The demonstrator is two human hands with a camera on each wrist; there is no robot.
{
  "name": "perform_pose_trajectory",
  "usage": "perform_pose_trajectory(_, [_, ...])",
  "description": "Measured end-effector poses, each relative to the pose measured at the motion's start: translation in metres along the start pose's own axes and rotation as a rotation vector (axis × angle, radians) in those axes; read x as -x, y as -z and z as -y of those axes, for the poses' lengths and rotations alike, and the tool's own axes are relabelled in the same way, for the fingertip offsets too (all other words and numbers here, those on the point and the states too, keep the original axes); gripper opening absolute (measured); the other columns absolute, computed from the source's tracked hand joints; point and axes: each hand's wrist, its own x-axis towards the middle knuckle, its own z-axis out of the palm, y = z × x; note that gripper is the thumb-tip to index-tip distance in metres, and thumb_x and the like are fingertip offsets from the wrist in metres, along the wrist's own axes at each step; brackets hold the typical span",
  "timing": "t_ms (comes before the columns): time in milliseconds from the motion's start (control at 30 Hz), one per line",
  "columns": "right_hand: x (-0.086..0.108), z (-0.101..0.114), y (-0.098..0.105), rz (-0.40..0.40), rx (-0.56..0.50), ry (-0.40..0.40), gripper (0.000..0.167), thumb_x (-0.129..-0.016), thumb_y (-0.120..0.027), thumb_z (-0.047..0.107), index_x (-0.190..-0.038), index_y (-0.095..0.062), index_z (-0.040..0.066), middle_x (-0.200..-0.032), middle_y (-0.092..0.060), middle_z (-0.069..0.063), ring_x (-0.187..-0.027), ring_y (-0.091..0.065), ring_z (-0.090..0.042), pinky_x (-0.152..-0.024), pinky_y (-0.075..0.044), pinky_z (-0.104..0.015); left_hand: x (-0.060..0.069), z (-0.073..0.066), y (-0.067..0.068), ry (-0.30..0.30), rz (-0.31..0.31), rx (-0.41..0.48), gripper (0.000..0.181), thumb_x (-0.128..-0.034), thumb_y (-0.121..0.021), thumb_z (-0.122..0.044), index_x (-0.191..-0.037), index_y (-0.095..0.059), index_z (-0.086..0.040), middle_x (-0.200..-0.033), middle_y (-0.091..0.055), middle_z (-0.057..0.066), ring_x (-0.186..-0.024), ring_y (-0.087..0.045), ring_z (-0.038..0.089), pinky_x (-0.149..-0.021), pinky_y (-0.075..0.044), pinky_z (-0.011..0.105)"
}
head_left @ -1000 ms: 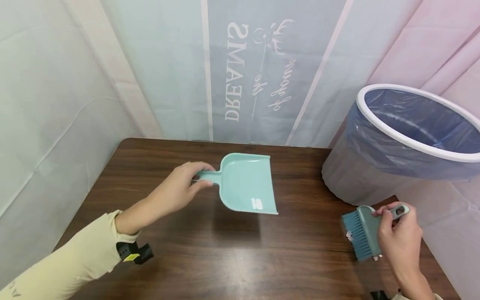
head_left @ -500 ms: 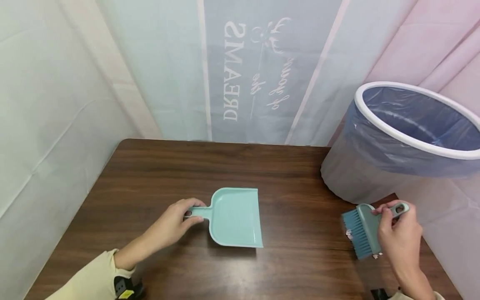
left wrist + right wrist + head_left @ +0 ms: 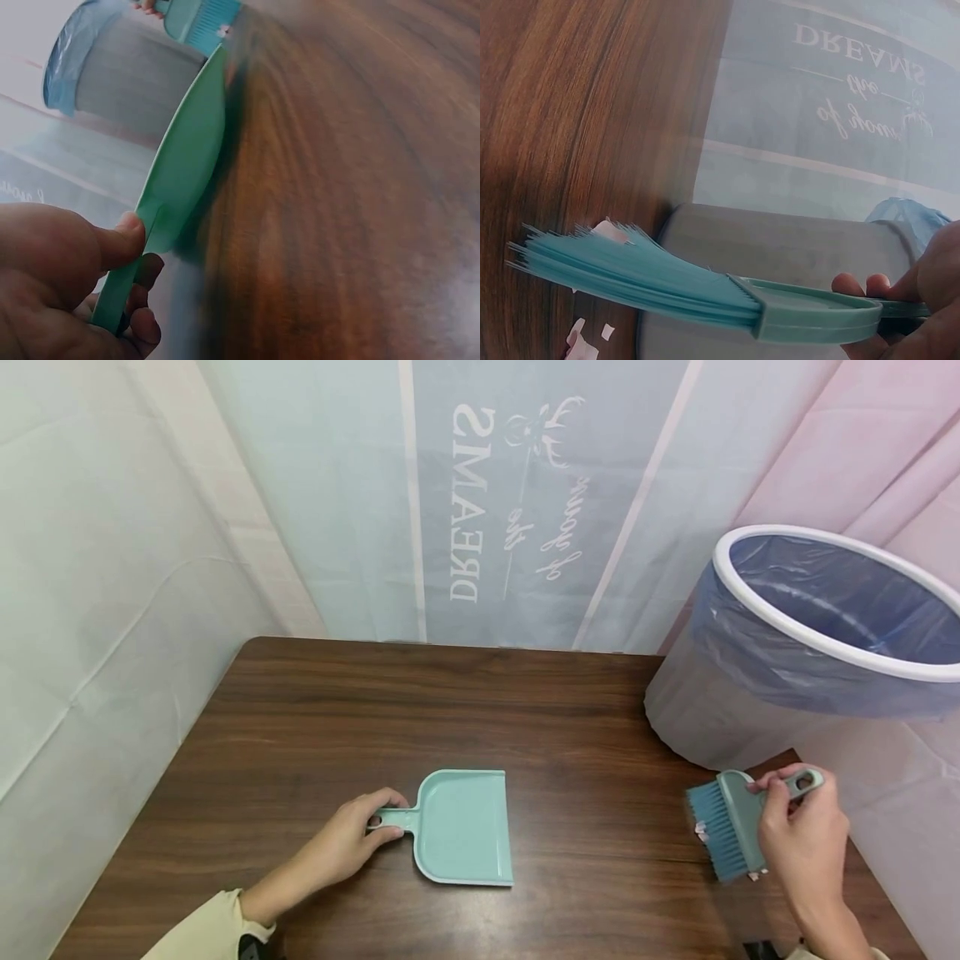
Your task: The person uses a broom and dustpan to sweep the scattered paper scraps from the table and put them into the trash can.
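Observation:
A mint-green dustpan [image 3: 461,828] lies low over the wooden table at centre, its open edge facing right. My left hand [image 3: 333,842] pinches its handle between thumb and fingers; the left wrist view shows the pan [image 3: 184,154] tilted, with a shadow beside it. At the right, my right hand [image 3: 806,839] grips the handle of a teal brush [image 3: 723,827], bristles pointing left. Small pale scraps [image 3: 701,832] are at the bristles, and more scraps [image 3: 581,346] show beside the brush [image 3: 630,274] in the right wrist view.
A grey bin [image 3: 697,710] with a white rim [image 3: 757,602] and blue liner stands at the table's back right, just behind the brush. Printed cloth [image 3: 517,510] hangs along the back edge, and pale cloth [image 3: 112,568] hangs on the left.
My left hand has brought the dustpan down toward the table and nearer to me, slightly left. The right hand and brush have barely moved.

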Motion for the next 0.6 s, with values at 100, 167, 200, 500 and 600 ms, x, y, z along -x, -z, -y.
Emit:
perform_pose_trajectory(100, [0.0003, 0.0004, 0.001, 0.0, 0.008, -0.002, 0.016, -0.104, -0.049, 0.006, -0.118, -0.05, 0.0, -0.082, -0.051, 0.04, -0.048, -0.043, 0.004, -0.041, -0.032, -0.016, 0.0003, 0.0028, -0.0024, 0.013, 0.016, 0.004, 0.021, -0.0918, -0.075, -0.014, -0.11, -0.066, -0.019, -0.1, -0.065, -0.008, -0.086, -0.054, 0.007, -0.075, -0.048, 0.026])
perform_pose_trajectory(167, [0.0006, 0.0001, 0.0013, 0.001, 0.011, -0.006, 0.017, -0.103, -0.05, 0.006, -0.119, -0.05, -0.001, -0.081, -0.05, 0.04, -0.05, -0.044, 0.006, -0.042, -0.032, -0.016, 0.0, 0.0036, -0.0031, 0.017, 0.024, 0.003, 0.022, -0.0915, -0.076, -0.013, -0.11, -0.066, -0.019, -0.101, -0.065, -0.009, -0.085, -0.054, 0.006, -0.075, -0.048, 0.025])
perform_pose_trajectory(200, [0.0008, 0.0002, 0.0014, 0.001, 0.014, -0.008, 0.017, -0.103, -0.05, 0.005, -0.119, -0.05, -0.001, -0.081, -0.05, 0.041, -0.05, -0.043, 0.006, -0.042, -0.032, -0.015, -0.0002, 0.0038, -0.0032, 0.016, 0.028, 0.002, 0.022, -0.0913, -0.076, -0.013, -0.11, -0.066, -0.019, -0.101, -0.066, -0.009, -0.085, -0.055, 0.006, -0.075, -0.049, 0.025])
perform_pose_trajectory(500, [0.0006, 0.0022, 0.0013, 0.0, 0.009, -0.008, 0.018, -0.102, -0.052, 0.005, -0.119, -0.05, -0.001, -0.081, -0.051, 0.041, -0.054, -0.045, 0.01, -0.045, -0.034, -0.013, -0.0019, 0.0006, -0.0011, -0.026, 0.028, -0.06, 0.022, -0.0912, -0.077, -0.011, -0.112, -0.07, -0.016, -0.107, -0.07, -0.006, -0.096, -0.064, 0.009, -0.082, -0.056, 0.032])
perform_pose_trajectory(600, [-0.0001, 0.0025, 0.0009, 0.002, 0.007, -0.007, 0.017, -0.102, -0.052, 0.005, -0.118, -0.05, -0.001, -0.081, -0.051, 0.041, -0.053, -0.044, 0.009, -0.044, -0.034, -0.013, -0.002, -0.0002, -0.0008, -0.045, 0.027, -0.084, 0.026, -0.0917, -0.076, -0.01, -0.117, -0.071, -0.011, -0.112, -0.071, -0.002, -0.104, -0.066, 0.015, -0.088, -0.056, 0.037])
